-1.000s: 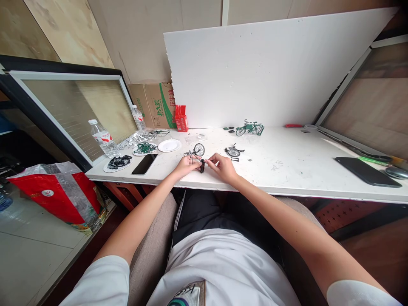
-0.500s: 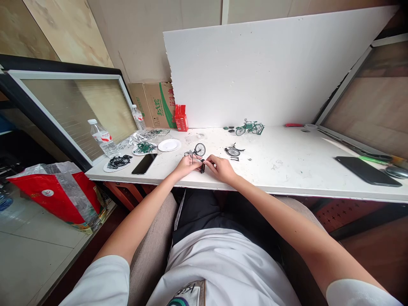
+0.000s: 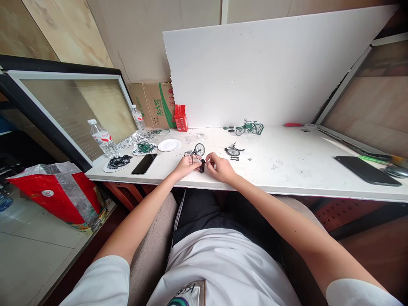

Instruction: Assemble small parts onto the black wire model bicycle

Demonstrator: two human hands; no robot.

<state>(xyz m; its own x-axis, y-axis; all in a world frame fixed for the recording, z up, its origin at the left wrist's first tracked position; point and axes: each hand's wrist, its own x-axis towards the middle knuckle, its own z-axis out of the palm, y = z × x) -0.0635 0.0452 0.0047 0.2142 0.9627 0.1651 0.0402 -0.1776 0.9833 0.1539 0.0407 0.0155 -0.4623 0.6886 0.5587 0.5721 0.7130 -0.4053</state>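
Observation:
A small black model bicycle is held in my left hand, its spoked wheel pointing away from me and its dark rear part toward the table's front edge. Just right of that part is my right hand, thumb and forefinger pinched together. Whatever lies between those fingertips is too small to make out. To the right lie loose black bicycle parts with a spoked wheel and short black pieces. Farther back stands a green model bicycle.
At left are plates with black parts and green parts, a bare white plate, a phone and a water bottle. A red box stands behind. Another dark phone lies at right.
My right hand has drawn slightly right, away from the black model bicycle, leaving a small gap. My left hand keeps its hold in the same place.

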